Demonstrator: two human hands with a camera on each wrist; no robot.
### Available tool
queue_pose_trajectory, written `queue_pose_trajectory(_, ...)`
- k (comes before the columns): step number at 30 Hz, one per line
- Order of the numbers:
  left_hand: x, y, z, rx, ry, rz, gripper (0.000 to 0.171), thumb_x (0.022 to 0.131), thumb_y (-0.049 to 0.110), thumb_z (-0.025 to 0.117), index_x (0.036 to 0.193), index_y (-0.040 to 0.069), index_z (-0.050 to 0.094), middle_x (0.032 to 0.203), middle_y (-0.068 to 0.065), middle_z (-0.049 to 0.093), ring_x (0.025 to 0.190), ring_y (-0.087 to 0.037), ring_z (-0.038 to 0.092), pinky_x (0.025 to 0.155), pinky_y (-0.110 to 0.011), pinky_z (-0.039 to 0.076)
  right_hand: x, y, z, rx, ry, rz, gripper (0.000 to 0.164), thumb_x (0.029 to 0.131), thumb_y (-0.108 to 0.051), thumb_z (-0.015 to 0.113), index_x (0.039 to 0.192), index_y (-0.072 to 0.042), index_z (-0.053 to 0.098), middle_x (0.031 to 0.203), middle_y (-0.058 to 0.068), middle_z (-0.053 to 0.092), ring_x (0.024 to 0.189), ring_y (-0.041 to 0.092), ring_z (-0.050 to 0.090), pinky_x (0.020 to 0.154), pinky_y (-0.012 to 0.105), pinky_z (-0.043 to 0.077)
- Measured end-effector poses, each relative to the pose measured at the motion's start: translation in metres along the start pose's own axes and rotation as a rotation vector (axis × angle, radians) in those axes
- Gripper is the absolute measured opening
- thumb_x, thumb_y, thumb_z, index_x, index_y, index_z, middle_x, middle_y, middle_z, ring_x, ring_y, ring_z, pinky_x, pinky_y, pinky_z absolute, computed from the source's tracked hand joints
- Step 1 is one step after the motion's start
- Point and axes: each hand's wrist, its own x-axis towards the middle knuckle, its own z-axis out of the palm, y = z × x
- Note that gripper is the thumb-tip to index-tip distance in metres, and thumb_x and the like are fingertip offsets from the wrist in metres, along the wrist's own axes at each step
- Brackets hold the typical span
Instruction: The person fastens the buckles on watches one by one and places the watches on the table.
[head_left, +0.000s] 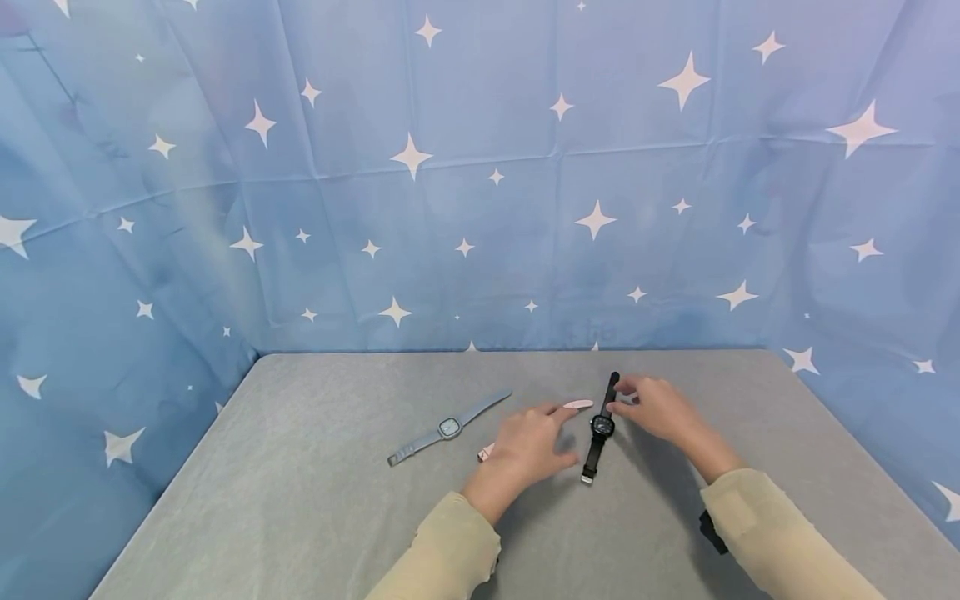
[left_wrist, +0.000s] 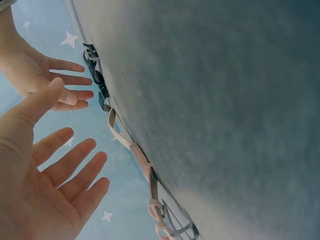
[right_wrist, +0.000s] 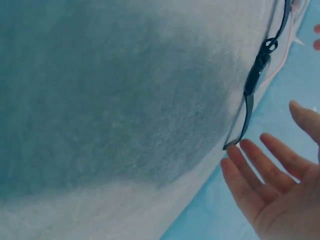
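A black wristwatch (head_left: 602,426) lies stretched out on the grey table, its buckle end toward me. Just right of its upper strap is my right hand (head_left: 660,407); in the right wrist view its fingers (right_wrist: 270,172) are spread and hold nothing, fingertips right by the strap's end. My left hand (head_left: 528,443) hovers over a pink watch (head_left: 578,404), hiding its middle in the head view. The left wrist view shows that palm empty, fingers (left_wrist: 75,165) apart, with the pink strap (left_wrist: 141,157) beyond. To the left lies a light blue watch (head_left: 449,428), laid out diagonally.
The grey table (head_left: 262,500) reaches back to a blue curtain (head_left: 495,250) with white stars, which also hangs along both sides. A small dark object (head_left: 712,533) shows under the right sleeve (head_left: 765,525).
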Motion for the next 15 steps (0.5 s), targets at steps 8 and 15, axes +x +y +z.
queue_pose_trajectory(8,-0.0006,0.0028,0.0028,-0.075,0.006,0.001,0.064,0.083,0.058,0.073,0.141,0.039,0.054,0.133,0.009,0.065,0.110,-0.017,0.067,0.081,-0.032,0.057,0.0013,-0.0004,0.0020,0.051,0.010,0.055,0.046,0.095,-0.030,0.066,0.123,0.008,0.062,0.122,0.030,0.065,0.108,0.045,0.064,0.087,0.056,0.054)
queue_pose_trajectory(15,0.0006,0.0067,0.0031,-0.128,-0.021,-0.038,0.069,0.082,0.060,0.073,0.144,0.038,0.051,0.125,0.017,0.068,0.101,-0.011,0.069,0.072,-0.025,0.055,0.0017,0.0005,0.0028,0.090,0.018,0.069,0.047,0.095,-0.030,0.065,0.122,0.009,0.062,0.120,0.031,0.065,0.109,0.047,0.062,0.087,0.057,0.053)
